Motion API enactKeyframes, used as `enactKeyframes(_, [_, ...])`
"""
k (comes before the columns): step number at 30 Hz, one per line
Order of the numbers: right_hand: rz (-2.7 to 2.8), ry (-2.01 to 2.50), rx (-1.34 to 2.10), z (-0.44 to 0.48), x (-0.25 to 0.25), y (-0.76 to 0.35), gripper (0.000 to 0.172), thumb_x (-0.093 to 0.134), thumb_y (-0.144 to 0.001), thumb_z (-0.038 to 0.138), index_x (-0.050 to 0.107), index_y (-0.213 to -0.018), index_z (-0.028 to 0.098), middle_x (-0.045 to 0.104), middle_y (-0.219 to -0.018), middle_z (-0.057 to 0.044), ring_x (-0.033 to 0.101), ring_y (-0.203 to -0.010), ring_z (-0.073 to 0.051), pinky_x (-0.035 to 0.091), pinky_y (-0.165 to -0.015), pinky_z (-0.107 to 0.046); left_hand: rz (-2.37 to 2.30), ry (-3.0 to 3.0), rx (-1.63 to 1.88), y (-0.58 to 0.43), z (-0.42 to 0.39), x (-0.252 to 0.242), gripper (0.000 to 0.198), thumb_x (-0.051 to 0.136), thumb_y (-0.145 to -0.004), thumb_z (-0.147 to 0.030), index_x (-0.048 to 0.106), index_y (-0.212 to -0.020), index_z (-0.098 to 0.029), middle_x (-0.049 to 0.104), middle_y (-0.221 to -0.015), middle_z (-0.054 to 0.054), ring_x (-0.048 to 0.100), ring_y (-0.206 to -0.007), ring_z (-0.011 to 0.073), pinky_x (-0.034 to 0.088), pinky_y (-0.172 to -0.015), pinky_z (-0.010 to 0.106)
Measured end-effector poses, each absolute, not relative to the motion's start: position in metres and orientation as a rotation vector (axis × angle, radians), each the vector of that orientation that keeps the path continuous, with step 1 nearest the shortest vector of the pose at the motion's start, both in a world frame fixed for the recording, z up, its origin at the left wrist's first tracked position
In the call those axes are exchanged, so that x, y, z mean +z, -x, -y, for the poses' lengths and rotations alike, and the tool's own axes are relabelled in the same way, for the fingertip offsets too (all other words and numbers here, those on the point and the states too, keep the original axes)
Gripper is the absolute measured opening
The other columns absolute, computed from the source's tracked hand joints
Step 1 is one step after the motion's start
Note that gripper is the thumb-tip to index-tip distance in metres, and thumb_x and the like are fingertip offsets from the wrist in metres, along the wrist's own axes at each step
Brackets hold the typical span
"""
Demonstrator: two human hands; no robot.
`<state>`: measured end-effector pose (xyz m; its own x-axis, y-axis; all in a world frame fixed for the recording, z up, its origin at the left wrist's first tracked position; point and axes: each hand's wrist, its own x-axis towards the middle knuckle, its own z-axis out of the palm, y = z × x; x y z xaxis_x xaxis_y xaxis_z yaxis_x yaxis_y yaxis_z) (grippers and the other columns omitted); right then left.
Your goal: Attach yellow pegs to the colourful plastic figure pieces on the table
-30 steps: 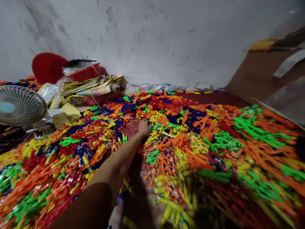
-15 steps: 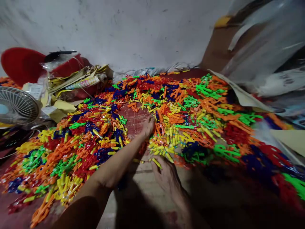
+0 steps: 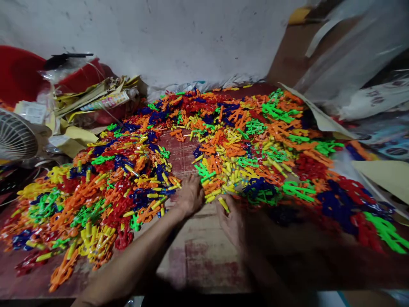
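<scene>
My right hand (image 3: 232, 219) is closed around a short yellow plastic tube (image 3: 224, 205), its end standing out between thumb and fingers. Just to its left, my left hand (image 3: 191, 196) rests low over the table with its fingers curled; whatever they hold, if anything, is hidden. Beyond and between the hands lie small yellow tubes (image 3: 230, 177). A green plastic piece (image 3: 205, 171) and orange plastic pieces (image 3: 213, 186) lie by the left hand's fingertips. A large mixed heap of shiny plastic pieces (image 3: 91, 192) spreads left of my left forearm.
The worn red tabletop (image 3: 182, 155) shows between the heaps. At the left are a fan (image 3: 19, 134), stacked yellowish paper (image 3: 102, 96) and a red basin (image 3: 19, 72). Cardboard (image 3: 287, 55) and plastic bags (image 3: 345, 72) stand at right. A pale wall (image 3: 191, 42) closes the back.
My left hand has drawn back toward me from the bare patch. The green and orange pieces now lie nearer the hands. My right hand has shifted slightly right, still holding a yellow tube.
</scene>
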<state>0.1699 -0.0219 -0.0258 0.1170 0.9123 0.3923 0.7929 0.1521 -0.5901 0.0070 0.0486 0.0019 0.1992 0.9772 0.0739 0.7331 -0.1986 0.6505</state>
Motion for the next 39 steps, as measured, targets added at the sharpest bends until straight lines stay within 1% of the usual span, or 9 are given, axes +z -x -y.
enactKeyframes(2, [1.707,1.664,0.124,0.022,-0.023,-0.17,0.03,0.045,-0.094,0.035,0.069,-0.083,0.021,0.069,-0.065,-0.005,0.062,-0.056,-0.017,0.043,-0.056,-0.025,-1.545,-2.088,0.647,-0.021,-0.04,-0.002,0.037,0.059,-0.083,-0.02,0.064,-0.119,-0.015,0.063,-0.132,0.014,0.053,-0.128,0.028,0.04,-0.11,0.041])
enactKeyframes(7, [1.623,1.593,0.19,0.029,-0.024,-0.179,0.027,0.05,-0.093,0.037,0.071,-0.088,0.02,0.074,-0.074,-0.007,0.067,-0.065,-0.019,0.05,-0.059,-0.025,-1.802,-2.069,0.608,-0.014,-0.073,0.02,0.032,0.046,-0.098,-0.041,0.069,-0.103,-0.021,0.073,-0.102,0.008,0.069,-0.096,0.0217,0.05,-0.085,0.03])
enactKeyframes(15, [1.519,1.483,0.536,0.027,-0.043,-0.186,0.037,0.04,-0.098,0.041,0.07,-0.097,0.019,0.075,-0.086,-0.007,0.07,-0.078,-0.019,0.055,-0.07,-0.026,-2.205,-1.789,0.282,-0.002,-0.161,0.028,0.055,0.059,-0.086,-0.065,0.071,-0.104,-0.014,0.071,-0.111,0.022,0.067,-0.109,0.0351,0.05,-0.087,0.04])
enactKeyframes(21, [1.459,1.416,0.528,0.025,-0.043,-0.183,0.038,0.041,-0.097,0.041,0.073,-0.095,0.019,0.075,-0.084,-0.008,0.069,-0.077,-0.019,0.056,-0.07,-0.026,-2.072,-1.766,0.373,-0.031,-0.172,0.017,0.027,0.069,-0.087,-0.042,0.072,-0.103,-0.02,0.073,-0.109,0.014,0.067,-0.106,0.0291,0.05,-0.089,0.037])
enactKeyframes(26, [1.431,1.444,0.527,0.027,-0.053,-0.187,0.035,0.05,-0.093,0.043,0.074,-0.105,0.021,0.076,-0.101,-0.012,0.07,-0.096,-0.025,0.058,-0.082,-0.034,-1.879,-1.749,0.662,-0.013,-0.144,0.033,0.022,0.069,-0.087,-0.039,0.073,-0.09,-0.017,0.073,-0.088,0.01,0.068,-0.098,0.0281,0.051,-0.083,0.034])
enactKeyframes(30, [1.332,1.393,0.604,0.025,-0.033,-0.184,0.03,0.053,-0.091,0.042,0.068,-0.105,0.02,0.074,-0.093,-0.01,0.07,-0.083,-0.022,0.059,-0.074,-0.032,-1.629,-1.606,0.828,0.004,-0.094,0.046,0.036,0.066,-0.085,-0.05,0.068,-0.093,-0.015,0.069,-0.074,0.003,0.068,-0.072,0.019,0.054,-0.066,0.027])
enactKeyframes(32, [1.294,1.341,0.646,0.022,-0.016,-0.175,0.025,0.054,-0.09,0.038,0.063,-0.104,0.019,0.071,-0.091,-0.009,0.069,-0.081,-0.02,0.058,-0.072,-0.03,-1.394,-1.351,0.936,0.002,-0.062,0.047,0.046,0.074,-0.076,-0.055,0.065,-0.095,-0.015,0.067,-0.071,0.002,0.066,-0.062,0.0164,0.054,-0.059,0.027])
enactKeyframes(35, [1.39,1.355,0.762,0.023,0.003,-0.158,0.017,0.059,-0.085,0.032,0.063,-0.097,0.02,0.069,-0.085,-0.005,0.067,-0.075,-0.018,0.056,-0.065,-0.025,-1.119,-0.939,1.072,-0.009,-0.015,0.041,0.054,0.088,-0.057,-0.054,0.066,-0.087,-0.015,0.067,-0.07,0.001,0.063,-0.057,0.0134,0.054,-0.056,0.025])
enactKeyframes(39, [1.43,1.397,0.903,0.04,0.004,-0.146,0.017,0.057,-0.085,0.035,0.064,-0.087,0.02,0.067,-0.072,-0.002,0.064,-0.061,-0.015,0.052,-0.052,-0.022,-1.13,-0.786,1.113,-0.023,0.03,0.031,0.048,0.089,-0.057,-0.052,0.071,-0.081,-0.015,0.067,-0.07,0.001,0.061,-0.057,0.0109,0.053,-0.055,0.022])
